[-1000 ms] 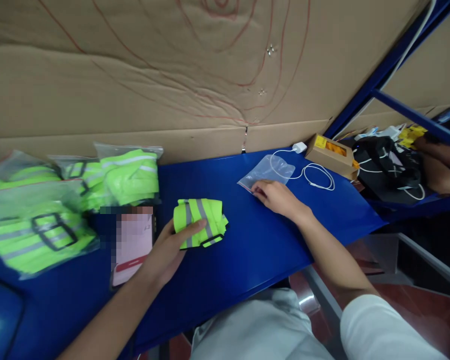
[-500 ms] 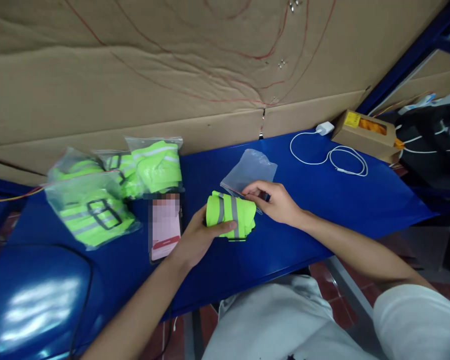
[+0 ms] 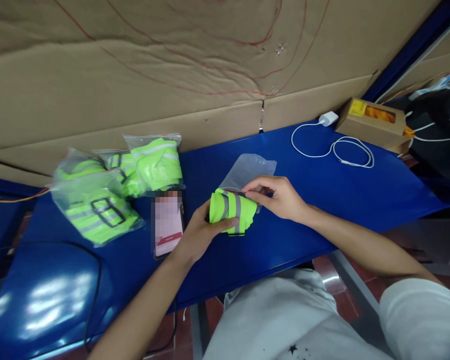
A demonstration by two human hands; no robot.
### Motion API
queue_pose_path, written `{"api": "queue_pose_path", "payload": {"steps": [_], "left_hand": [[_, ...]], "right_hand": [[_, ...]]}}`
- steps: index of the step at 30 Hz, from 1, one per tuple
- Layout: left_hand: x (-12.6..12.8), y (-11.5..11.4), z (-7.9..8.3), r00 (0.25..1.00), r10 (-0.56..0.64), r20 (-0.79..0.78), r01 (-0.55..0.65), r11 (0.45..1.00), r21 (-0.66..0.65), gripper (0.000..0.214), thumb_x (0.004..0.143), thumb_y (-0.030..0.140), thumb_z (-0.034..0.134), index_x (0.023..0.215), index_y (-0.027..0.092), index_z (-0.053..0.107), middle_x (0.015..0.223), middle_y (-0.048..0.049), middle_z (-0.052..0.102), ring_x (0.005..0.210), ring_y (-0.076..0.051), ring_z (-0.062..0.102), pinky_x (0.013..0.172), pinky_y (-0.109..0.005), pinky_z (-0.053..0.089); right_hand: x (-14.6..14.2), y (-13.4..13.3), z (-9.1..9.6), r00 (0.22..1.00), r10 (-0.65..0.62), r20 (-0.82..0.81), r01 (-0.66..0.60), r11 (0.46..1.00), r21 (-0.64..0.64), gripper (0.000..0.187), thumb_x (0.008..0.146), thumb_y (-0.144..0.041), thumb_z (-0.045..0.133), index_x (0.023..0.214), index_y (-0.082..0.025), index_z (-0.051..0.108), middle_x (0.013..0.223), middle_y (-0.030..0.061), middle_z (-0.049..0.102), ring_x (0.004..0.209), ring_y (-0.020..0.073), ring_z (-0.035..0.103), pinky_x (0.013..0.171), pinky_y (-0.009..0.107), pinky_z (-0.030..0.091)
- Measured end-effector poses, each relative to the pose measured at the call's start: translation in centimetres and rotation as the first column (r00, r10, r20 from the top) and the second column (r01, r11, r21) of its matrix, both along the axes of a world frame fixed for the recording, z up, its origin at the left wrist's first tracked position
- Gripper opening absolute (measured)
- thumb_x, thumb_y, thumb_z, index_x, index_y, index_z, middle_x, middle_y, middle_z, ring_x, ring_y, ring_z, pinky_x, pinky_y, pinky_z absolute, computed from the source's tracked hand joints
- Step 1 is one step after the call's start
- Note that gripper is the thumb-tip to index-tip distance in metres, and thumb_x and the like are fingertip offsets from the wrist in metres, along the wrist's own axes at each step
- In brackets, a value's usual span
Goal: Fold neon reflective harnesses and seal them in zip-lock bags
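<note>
My left hand (image 3: pixel 206 227) is wrapped round a folded reflective vest (image 3: pixel 232 212), bright yellow-green with grey bands, its thumb pressing on the front. Just behind the vest lies a clear plastic bag (image 3: pixel 249 170). With thumb and forefinger pinched, my right hand (image 3: pixel 279 197) holds the bag's near edge. That edge meets the back of the vest; how far the vest reaches into the bag is hidden. A phone (image 3: pixel 168 225) with a partly blurred screen lies left of my left hand.
Several bagged yellow-green vests (image 3: pixel 101 210) lie at the left of the blue table (image 3: pixel 311 190). A white charger (image 3: pixel 328 118) with a coiled cable and a cardboard box (image 3: pixel 375 122) are at the back right. A cardboard panel (image 3: pixel 153 85) stands behind.
The vest has tilted and come closer against the bag's edge. My right hand still pinches the bag, with its fingers shifted slightly. The whole view has turned a little.
</note>
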State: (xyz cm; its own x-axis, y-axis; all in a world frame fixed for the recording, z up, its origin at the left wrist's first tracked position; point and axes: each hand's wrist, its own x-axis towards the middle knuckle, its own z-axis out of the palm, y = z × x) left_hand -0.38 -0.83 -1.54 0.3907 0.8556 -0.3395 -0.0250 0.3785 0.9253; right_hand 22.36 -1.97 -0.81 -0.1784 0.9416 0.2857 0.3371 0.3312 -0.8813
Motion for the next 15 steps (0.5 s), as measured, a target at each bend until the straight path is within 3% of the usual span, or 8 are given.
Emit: {"api": "queue_pose_path", "payload": {"steps": [4,10,15], "left_hand": [[0.2,-0.1,-0.4,0.998,0.052,-0.019,-0.051,0.998,0.044,0.061,0.063,0.024,0.094,0.118,0.019,0.068,0.112,-0.0051,0.076,0.102,-0.024,0.072,0.091,-0.034,0.058],[0.2,-0.3,-1.0,0.985,0.162,-0.053,-0.15,0.971,0.184,0.081,0.062,0.024,0.094,0.123,0.031,0.042,0.113,0.002,0.066,0.092,-0.017,0.07,0.081,-0.027,0.058],[0.4,-0.3,-1.0,0.974,0.176,-0.143,-0.128,0.947,0.293,0.064,0.069,0.027,0.09,0.122,0.025,0.056,0.112,-0.0006,0.066,0.103,-0.019,0.066,0.09,-0.027,0.055]], "right_hand": [[-0.4,-0.5,-0.1,0.997,-0.051,0.05,0.045,0.993,0.113,0.013,0.099,-0.026,0.064,0.105,-0.021,0.075,0.096,0.0018,0.075,0.076,0.0108,0.068,0.069,0.022,0.055],[-1.3,-1.2,-0.1,0.993,-0.081,0.082,0.062,0.977,0.205,0.013,0.101,-0.022,0.062,0.107,-0.02,0.073,0.098,0.0025,0.075,0.08,0.0115,0.068,0.073,0.024,0.056],[-2.3,-1.7,-0.2,0.994,-0.046,0.098,0.015,0.954,0.301,0.014,0.103,-0.02,0.058,0.112,-0.019,0.069,0.104,0.0049,0.075,0.095,0.0139,0.072,0.086,0.027,0.058]]}}
